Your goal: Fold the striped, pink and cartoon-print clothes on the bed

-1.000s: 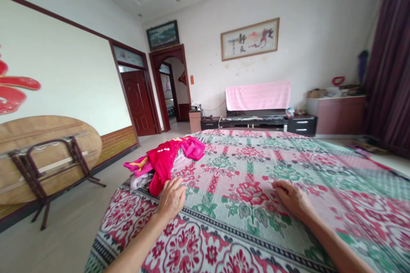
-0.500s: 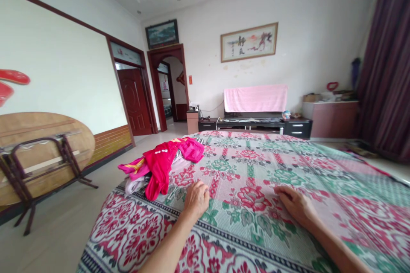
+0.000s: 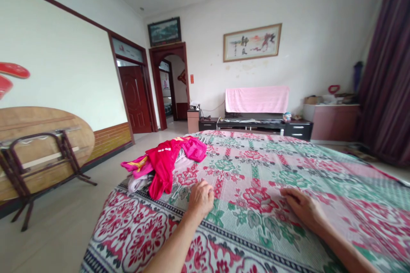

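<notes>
My left hand (image 3: 201, 198) rests on the flower-patterned bedspread (image 3: 224, 224), its fingers curled in and nothing seen in them. To its right, my right hand (image 3: 299, 204) also lies on the bedspread, beside a large red flower, with its fingers loosely curled and no object in it. A heap of clothes lies left of and beyond my left hand. On top of the heap is a bright red garment (image 3: 163, 162) with small white lettering, next to magenta cloth (image 3: 196, 148). Paler pieces stick out underneath.
A folded round wooden table (image 3: 48, 136) leans against the left wall. Beyond the bedspread, a pink towel (image 3: 256, 99) covers something on the low black cabinet (image 3: 297, 130). A pinkish cabinet (image 3: 336, 123) and a dark purple curtain (image 3: 381, 72) stand at the right.
The view has shifted slightly, so the hands and the clothes appear a little further right. Both hands stay resting on the bedspread; nothing was picked up or let go.
</notes>
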The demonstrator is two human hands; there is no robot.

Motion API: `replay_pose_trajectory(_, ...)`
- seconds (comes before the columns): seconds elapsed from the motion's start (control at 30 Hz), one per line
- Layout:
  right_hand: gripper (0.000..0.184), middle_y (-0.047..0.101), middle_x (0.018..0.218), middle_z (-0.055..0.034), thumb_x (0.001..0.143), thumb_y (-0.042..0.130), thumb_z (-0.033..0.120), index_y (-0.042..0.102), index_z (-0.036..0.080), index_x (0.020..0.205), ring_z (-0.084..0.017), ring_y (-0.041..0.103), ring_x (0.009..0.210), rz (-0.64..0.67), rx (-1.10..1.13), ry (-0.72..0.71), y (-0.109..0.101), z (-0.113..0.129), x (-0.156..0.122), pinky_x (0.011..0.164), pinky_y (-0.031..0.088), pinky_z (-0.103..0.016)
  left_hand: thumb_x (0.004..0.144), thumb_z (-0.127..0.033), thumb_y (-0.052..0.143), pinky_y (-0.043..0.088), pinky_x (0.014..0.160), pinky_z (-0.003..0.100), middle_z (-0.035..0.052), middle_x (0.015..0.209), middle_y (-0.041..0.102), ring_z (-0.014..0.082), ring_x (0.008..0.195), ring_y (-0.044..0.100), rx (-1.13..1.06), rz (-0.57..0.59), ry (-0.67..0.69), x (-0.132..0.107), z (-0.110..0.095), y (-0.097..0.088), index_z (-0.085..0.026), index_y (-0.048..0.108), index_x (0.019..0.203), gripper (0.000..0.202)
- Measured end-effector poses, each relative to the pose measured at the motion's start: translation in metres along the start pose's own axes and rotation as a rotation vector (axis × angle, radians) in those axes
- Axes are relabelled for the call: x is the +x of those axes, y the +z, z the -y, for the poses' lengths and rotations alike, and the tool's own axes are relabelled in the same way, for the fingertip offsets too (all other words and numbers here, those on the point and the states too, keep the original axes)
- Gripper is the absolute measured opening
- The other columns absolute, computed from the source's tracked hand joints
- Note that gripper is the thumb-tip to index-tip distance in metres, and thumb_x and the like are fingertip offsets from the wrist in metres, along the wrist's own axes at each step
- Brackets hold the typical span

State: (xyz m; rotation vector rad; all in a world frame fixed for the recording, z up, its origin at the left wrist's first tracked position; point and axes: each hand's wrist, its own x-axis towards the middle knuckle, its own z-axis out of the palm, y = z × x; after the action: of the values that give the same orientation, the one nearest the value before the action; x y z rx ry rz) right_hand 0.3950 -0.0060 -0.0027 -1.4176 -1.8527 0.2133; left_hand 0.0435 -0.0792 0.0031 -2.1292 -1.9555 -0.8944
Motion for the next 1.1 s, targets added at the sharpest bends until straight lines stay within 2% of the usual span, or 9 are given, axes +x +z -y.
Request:
replay_pose_trajectory(0.27,0.031,0.073,0.092,-0.0036,0.068,0.046,0.041,0.069,0.025,0.081,-0.024,0.068,0.086,0.002,-0.002,0.006,0.004,-0.007,0.001,0.079,0.053,-0.035,0.081,-0.019,0.046,0.04,0.085,0.029,0.0053,0.087,0.064,0.0179,0.088,0.058,-0.017,0.002,-0.016,0.0,0.0,-0.001,-0.021,0.068,0.082,0.022)
replay_pose_trajectory(0.57,0.033,0.073,0.089,-0.0057,0.072,0.045,0.043,0.069,0.023,0.08,-0.024,0.068,0.085,-0.013,-0.031,-0.112,0.007,-0.017,0.003,0.08,0.054,-0.036,0.081,-0.019,0.046,0.039,0.088,0.029,0.0048,0.089,0.063,0.0175,0.09,0.057,-0.019,0.021,-0.049,0.0,-0.004,-0.005,-0.02,0.068,0.081,0.022)
replay_pose_trajectory(1.1,0.031,0.073,0.091,-0.005,0.071,0.047,0.042,0.069,0.024,0.083,-0.024,0.068,0.085,-0.025,-0.041,-0.099,0.012,-0.03,0.004,0.078,0.054,-0.034,0.08,-0.02,0.045,0.039,0.089,0.03,0.0055,0.09,0.063,0.0183,0.091,0.056,-0.042,0.024,-0.062,0.001,-0.004,-0.004,-0.02,0.069,0.082,0.024)
